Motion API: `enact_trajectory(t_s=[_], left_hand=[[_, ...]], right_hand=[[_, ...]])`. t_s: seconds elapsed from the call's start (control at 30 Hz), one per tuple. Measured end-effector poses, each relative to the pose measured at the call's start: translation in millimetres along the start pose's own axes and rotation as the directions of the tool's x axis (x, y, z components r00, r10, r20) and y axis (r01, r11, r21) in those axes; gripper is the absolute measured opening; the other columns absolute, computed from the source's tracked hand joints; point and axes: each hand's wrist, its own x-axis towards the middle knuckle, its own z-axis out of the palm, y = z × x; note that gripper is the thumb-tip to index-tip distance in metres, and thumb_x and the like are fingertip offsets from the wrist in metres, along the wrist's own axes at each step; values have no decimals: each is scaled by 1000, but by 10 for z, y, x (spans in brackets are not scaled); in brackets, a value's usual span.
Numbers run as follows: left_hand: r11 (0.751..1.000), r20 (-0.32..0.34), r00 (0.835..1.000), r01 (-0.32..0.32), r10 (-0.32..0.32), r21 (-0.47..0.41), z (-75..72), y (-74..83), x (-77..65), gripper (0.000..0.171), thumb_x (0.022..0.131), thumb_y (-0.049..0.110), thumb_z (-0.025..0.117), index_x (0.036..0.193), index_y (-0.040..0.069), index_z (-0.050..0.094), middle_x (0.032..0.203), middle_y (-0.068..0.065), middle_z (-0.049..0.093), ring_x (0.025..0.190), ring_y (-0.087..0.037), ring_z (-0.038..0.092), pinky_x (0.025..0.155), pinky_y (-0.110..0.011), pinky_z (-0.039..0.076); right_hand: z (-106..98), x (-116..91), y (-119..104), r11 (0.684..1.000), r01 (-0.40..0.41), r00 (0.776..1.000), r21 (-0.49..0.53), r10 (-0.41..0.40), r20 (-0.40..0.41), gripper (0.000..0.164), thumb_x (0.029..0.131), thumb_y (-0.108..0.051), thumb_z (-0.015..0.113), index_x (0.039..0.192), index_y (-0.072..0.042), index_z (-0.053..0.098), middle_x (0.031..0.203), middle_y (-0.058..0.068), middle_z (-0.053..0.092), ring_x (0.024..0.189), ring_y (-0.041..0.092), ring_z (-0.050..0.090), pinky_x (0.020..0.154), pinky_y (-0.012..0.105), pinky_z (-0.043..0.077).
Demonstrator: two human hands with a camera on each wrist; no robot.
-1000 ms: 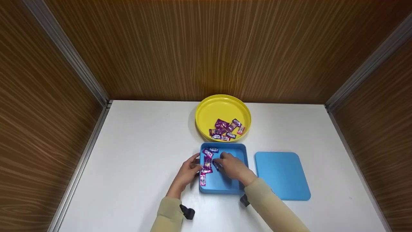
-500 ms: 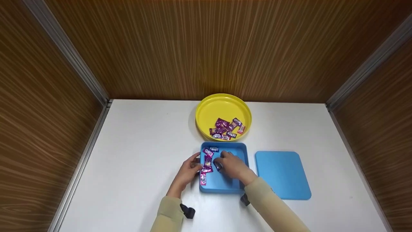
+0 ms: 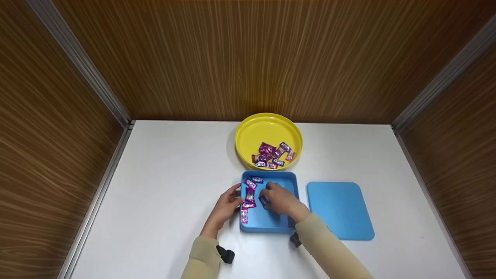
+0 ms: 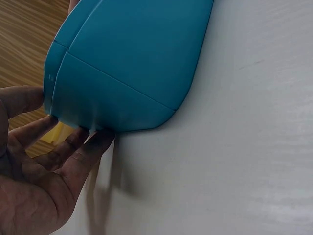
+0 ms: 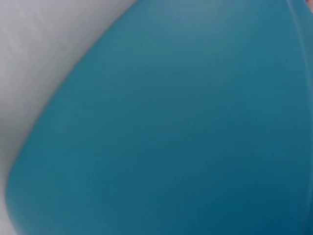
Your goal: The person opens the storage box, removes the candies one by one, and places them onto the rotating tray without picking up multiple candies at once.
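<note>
In the head view, a blue square box (image 3: 267, 230) holds several wrapped candies (image 3: 250, 193), pink and purple, along its left side. My left hand (image 3: 225, 207) holds the box's left wall. The left wrist view shows the thumb at the rim and the fingertips of that hand (image 4: 44, 166) against the blue outer wall (image 4: 122, 63). Inside the box, my right hand (image 3: 281, 199) pinches a dark purple wrapped candy (image 3: 264, 201) just over the floor, right of the others; the fingers partly cover it. The right wrist view has only the box's blue wall (image 5: 161, 117), hiding the hand.
Behind the box, close to its back edge, stands a round yellow tray (image 3: 252, 133) with more wrapped candies (image 3: 267, 153) toward its front. A blue square lid (image 3: 341, 209) lies flat on the white table (image 3: 162, 174) to the right. Wood-grain panels (image 3: 255, 58) enclose the back and sides.
My right hand has shifted the dark candy slightly to the right, away from the row of candies. My left hand stays in place at the box.
</note>
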Motion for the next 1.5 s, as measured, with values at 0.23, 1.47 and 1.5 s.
enact_trajectory(t_s=[0.23,1.47,1.5], left_hand=[[1000,-10,1000,4,-4,1,2,-4,-2,56,98,8,56,150,6,38,137,-21,49,117,-30,54,97,-45,47],[1000,-22,1000,9,-9,14,4,5,-19,54,98,7,55,150,8,40,136,-18,50,115,-27,54,97,-43,47],[1000,-24,1000,11,-10,14,3,5,-19,54,98,7,55,150,8,40,136,-18,50,115,-27,54,97,-43,47]], right_hand=[[-31,-10,56,994,2,1000,108,-3,2,20,97,-23,63,112,-14,73,106,4,58,97,19,57,91,40,51],[-499,66,412,741,-53,944,670,255,-208,26,101,-13,54,120,2,64,94,9,66,81,21,66,71,33,58],[-511,81,420,739,-56,943,672,260,-208,27,101,-13,54,121,3,64,96,9,65,82,21,66,72,33,58]])
